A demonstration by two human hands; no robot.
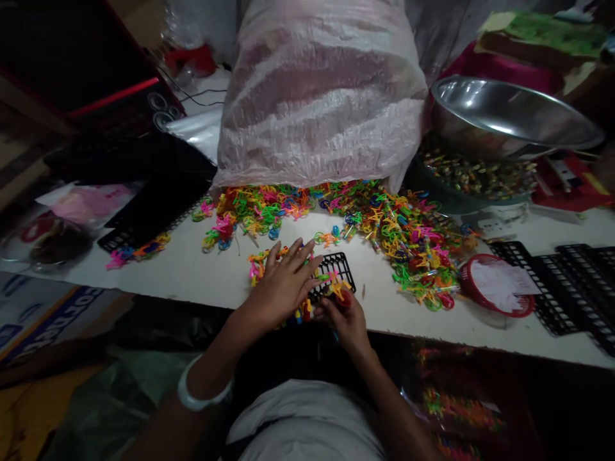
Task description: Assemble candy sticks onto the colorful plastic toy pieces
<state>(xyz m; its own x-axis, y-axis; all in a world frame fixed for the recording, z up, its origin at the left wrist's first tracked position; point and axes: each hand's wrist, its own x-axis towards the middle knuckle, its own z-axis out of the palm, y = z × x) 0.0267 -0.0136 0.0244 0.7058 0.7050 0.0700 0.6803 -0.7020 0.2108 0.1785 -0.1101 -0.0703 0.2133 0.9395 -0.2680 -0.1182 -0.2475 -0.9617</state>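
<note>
My left hand (pixel 278 285) lies palm down, fingers stretched out, over a black plastic grid tray (pixel 342 261) near the table's front edge. Small bright plastic toys (pixel 254 272) poke out around that hand, and its palm hides most of them. At the tray's near right corner, my right hand (pixel 350 323) is closed around a small yellow and red plastic toy (pixel 340 294). The exact shape of that toy is too blurred to make out. A few loose toys (pixel 327 237) lie just beyond the tray.
A big translucent sack (pixel 321 96) stands behind heaped colourful toys (pixel 408 237). To the right are a red basket (pixel 504 310) with white papers, more black grid trays (pixel 562 307) and a metal basin (pixel 519 112). Black sheets (pixel 154 208) lie left on the white table (pixel 196 272).
</note>
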